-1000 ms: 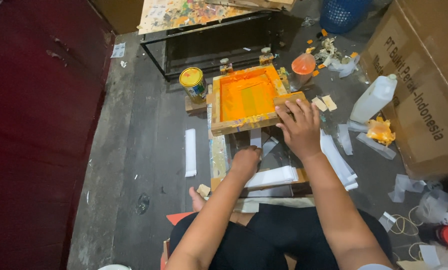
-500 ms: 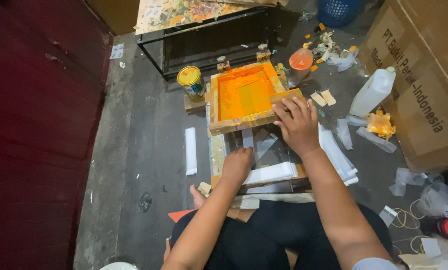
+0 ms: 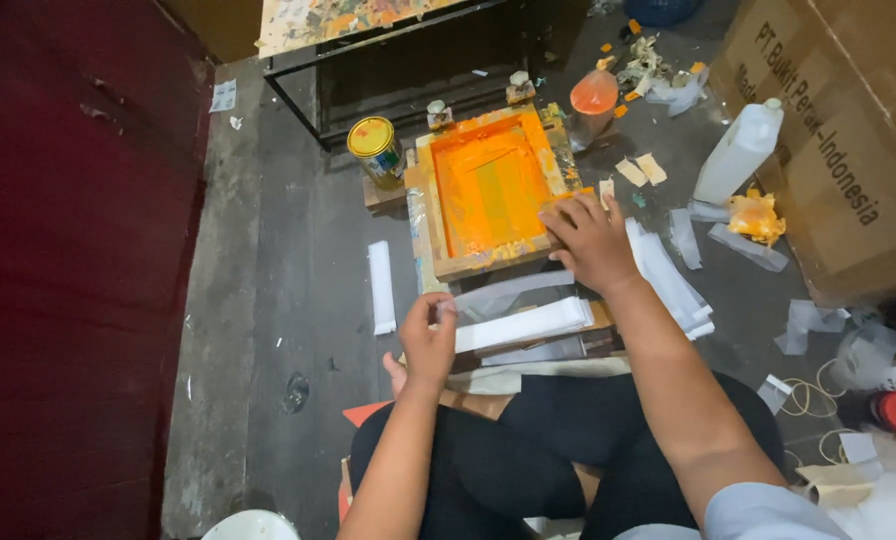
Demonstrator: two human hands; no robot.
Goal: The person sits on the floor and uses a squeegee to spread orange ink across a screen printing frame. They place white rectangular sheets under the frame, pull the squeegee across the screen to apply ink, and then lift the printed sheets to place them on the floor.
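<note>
A wooden screen-printing frame [image 3: 423, 215] smeared with orange ink lies on the floor in front of me. My right hand [image 3: 590, 240] rests on its near right corner, fingers spread on the wood. Just below the frame my left hand [image 3: 428, 335] pinches the left end of a thin clear plastic strip [image 3: 513, 292]. Under that strip lies a stack of white strips [image 3: 523, 325] on a small wooden board. My crossed legs in dark trousers [image 3: 558, 450] fill the bottom of the view.
A tin with a yellow lid [image 3: 375, 148] stands left of the frame, an orange-stained cup [image 3: 593, 100] beyond it. A white plastic bottle [image 3: 738, 152] and a cardboard box [image 3: 848, 140] are at right. A single white strip [image 3: 380, 287] lies left; a dark red wall [image 3: 68, 250] borders the floor.
My left hand has lifted off the white stack and pinched the end of the clear strip. My right hand stays on the frame's corner. The camera has shifted slightly.
</note>
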